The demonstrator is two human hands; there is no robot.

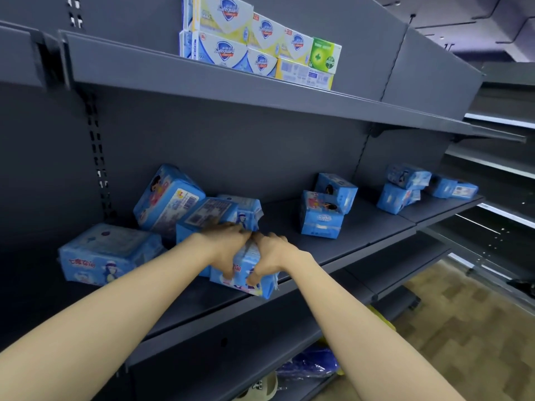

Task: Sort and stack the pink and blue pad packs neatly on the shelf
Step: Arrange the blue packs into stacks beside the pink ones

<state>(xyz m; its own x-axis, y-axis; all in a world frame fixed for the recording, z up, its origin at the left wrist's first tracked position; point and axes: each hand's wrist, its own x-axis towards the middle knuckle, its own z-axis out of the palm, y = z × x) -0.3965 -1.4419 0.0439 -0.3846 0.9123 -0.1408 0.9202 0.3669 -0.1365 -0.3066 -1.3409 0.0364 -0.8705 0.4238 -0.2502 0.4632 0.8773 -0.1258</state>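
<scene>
I am looking at a dark grey metal shelf (333,256) in a shop aisle, with wood-patterned floor (463,328) at the lower right. The upper shelf (202,79) carries soap boxes (254,44) at top centre.

Both my hands are on one blue pack (254,287) at the shelf's front lip, centre of the frame. The left hand (224,241) and right hand (272,256) curl over its top, thumbs down its front face, fingertips almost meeting.

At lower left a flat pack (107,253) lies near the front edge. Behind it a tilted pack (168,198) leans at the back panel, touching another pack (208,215) just behind my hands. Right of my hands the shelf is bare as far as a middle pair of packs (321,218). Three more packs (405,186) sit beyond a seam at the far right.

My hands hide the held pack's top, and I cannot tell whether the blue under my left wrist is a separate pack. On the lower shelf a blue bag (309,363) is half hidden. The far packs' print is blurred.
</scene>
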